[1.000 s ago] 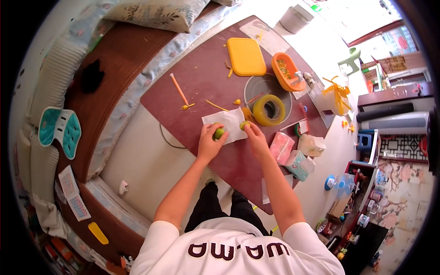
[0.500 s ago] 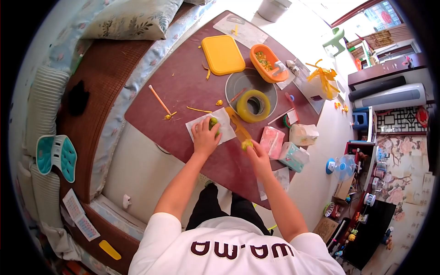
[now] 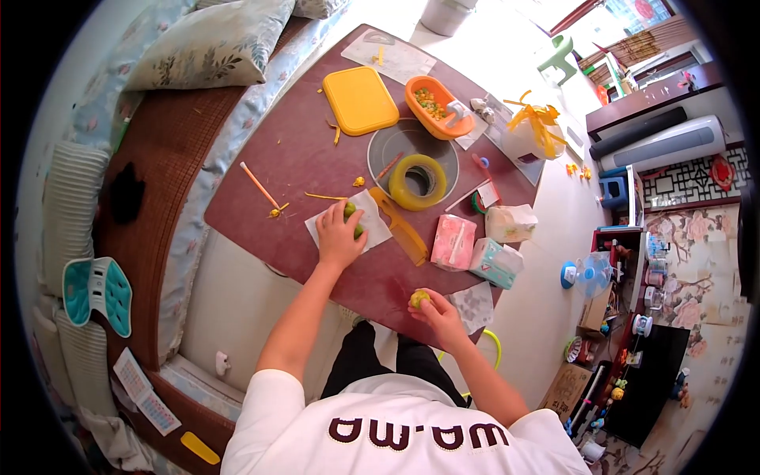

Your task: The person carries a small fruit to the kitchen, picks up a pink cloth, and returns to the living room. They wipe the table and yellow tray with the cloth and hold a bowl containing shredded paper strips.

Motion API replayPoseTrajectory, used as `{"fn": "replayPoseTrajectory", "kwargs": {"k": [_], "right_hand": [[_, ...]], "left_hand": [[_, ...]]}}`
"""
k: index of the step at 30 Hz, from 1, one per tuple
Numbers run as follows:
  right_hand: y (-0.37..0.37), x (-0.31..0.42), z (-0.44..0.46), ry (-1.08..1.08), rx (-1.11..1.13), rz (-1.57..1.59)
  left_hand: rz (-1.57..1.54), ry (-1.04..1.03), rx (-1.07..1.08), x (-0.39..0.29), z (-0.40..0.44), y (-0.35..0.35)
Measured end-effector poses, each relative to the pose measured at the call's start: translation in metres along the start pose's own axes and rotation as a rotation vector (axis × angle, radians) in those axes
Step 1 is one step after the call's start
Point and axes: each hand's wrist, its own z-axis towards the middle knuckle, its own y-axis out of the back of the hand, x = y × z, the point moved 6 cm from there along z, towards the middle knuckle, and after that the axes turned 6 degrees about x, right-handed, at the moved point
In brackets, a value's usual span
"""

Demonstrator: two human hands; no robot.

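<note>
My left hand (image 3: 338, 239) lies on a white paper sheet (image 3: 378, 231), its fingers curled over small green round pieces (image 3: 349, 209) that look like fruit. Parts of these pieces show beside the fingertips; the rest is hidden under the hand. Close to the table's near edge, my right hand (image 3: 441, 317) pinches a small yellow-green round piece (image 3: 419, 298) between thumb and fingers. An orange-yellow comb-like tool (image 3: 405, 235) lies on the table between the two hands.
On the dark red table (image 3: 273, 170) are a roll of clear tape (image 3: 417, 182), tissue packs (image 3: 454, 242), a yellow board (image 3: 361, 100) and an orange tub (image 3: 437, 109) of small bits. A pencil-like stick (image 3: 260, 184) lies left. A bench (image 3: 174, 142) stands alongside.
My right hand has moved back toward my body with the yellow-green piece, away from the comb-like tool. My left hand stays over the green pieces on the paper. The view has shifted slightly.
</note>
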Motion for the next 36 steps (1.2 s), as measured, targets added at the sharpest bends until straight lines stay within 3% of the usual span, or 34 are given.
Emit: {"fn": "replayPoseTrajectory", "kwargs": {"k": [10,19,21,25,30,34,36], "right_hand": [[0.007,-0.001,-0.012,0.043,-0.009,0.020],[0.013,-0.007,-0.025,0.045,-0.022,0.027],[0.014,-0.006,-0.028,0.047,-0.028,0.027],[0.017,-0.005,-0.032,0.055,-0.034,0.034],[0.022,-0.009,-0.033,0.065,-0.038,0.049],[0.023,-0.007,-0.036,0.074,-0.034,0.049],[0.025,-0.005,-0.037,0.072,-0.033,0.044]], "left_hand": [[0.009,-0.058,-0.002,-0.001,0.002,0.002],[-0.036,0.048,0.010,0.022,0.027,-0.012],[-0.125,0.163,0.086,0.029,0.033,-0.016],[-0.195,0.097,0.056,0.017,0.039,-0.006],[-0.075,-0.019,0.241,0.003,0.031,-0.015],[-0.085,-0.009,0.229,0.003,0.031,-0.015],[-0.158,-0.006,0.095,0.009,0.032,-0.009]]}}
